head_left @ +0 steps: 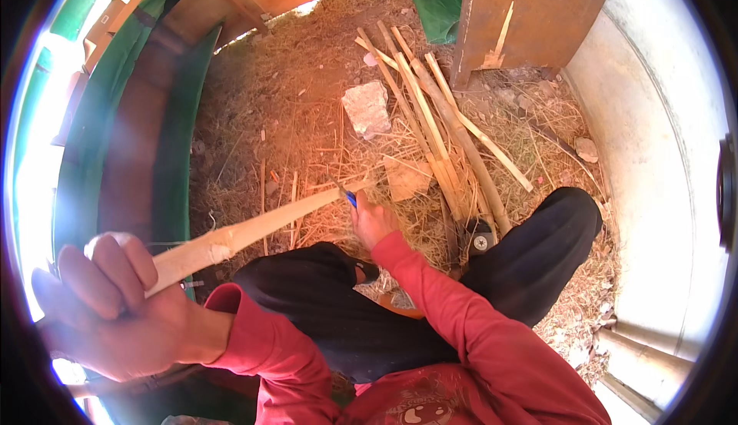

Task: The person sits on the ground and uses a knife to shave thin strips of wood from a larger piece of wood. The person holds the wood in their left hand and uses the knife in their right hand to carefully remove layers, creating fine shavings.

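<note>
My left hand [127,302], close to the camera at the lower left, is wrapped around the thick end of a pale split bamboo strip [257,227]. The strip slants up and right across the middle, with a node near my fist. By its far, thin end my right hand [373,222] is closed on the blue handle of a small knife [351,198]. The short blade lies at the strip's edge; whether it cuts into it I cannot tell. Both red-sleeved arms are stretched over my crossed legs.
Long wooden and bamboo sticks [450,121] lie on the straw-strewn ground ahead. A pale stone [366,109] and a flat block [407,177] sit beside them. A brown wooden panel [530,21] stands far right, a white wall [642,110] at right, green-covered boards [178,141] at left.
</note>
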`<state>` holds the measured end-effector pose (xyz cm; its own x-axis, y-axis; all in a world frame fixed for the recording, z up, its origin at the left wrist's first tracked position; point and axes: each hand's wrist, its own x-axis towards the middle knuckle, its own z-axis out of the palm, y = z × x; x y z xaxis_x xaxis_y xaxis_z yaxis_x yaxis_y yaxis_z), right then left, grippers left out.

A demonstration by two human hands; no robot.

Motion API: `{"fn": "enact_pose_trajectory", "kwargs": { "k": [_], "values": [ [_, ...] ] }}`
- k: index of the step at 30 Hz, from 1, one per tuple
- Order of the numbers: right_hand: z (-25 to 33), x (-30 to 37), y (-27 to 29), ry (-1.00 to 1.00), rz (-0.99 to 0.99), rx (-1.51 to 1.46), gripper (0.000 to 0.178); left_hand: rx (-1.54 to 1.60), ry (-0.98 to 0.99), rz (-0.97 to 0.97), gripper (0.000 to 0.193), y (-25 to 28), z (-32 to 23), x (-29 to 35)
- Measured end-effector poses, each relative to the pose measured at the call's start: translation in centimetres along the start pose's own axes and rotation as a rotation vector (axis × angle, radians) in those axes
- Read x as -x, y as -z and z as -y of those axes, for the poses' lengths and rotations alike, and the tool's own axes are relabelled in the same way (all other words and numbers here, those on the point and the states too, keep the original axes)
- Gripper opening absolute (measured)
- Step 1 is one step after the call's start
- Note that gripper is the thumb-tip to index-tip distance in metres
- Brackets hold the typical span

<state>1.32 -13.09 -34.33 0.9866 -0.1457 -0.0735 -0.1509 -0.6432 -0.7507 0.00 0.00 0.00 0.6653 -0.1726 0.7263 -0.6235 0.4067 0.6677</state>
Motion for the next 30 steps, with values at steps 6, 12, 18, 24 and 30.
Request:
{"fn": "enact_pose_trajectory", "kwargs": {
  "k": [6,12,18,24,30],
  "values": [
    [-0.8,-2.2,-0.8,0.101,0.081,-0.353,0.024,0.017,-0.097,-0.002,0.043,-0.1,0.2,-0.2],
    [0.8,0.2,0.8,0.124,0.047,0.068,0.03,-0.524,-0.349,-0.473,0.039,-2.5,1.6,0.0],
    [-4.0,-3.3,-1.6,-0.016,0.193,0.26,0.038,-0.282,-0.086,-0.253,0.028,5.8,-4.9,3.5],
    [-17.2,-2.3,-1.2,-0.22,0.055,0.259,0.034,-0.188,-0.119,-0.138,0.016,13.6,-3.1,2.2],
    [0.7,-2.0,1.9,0.275,0.107,-0.333,0.031,-0.598,-0.28,-0.447,0.011,12.7,-2.1,0.6]
  ]
}}
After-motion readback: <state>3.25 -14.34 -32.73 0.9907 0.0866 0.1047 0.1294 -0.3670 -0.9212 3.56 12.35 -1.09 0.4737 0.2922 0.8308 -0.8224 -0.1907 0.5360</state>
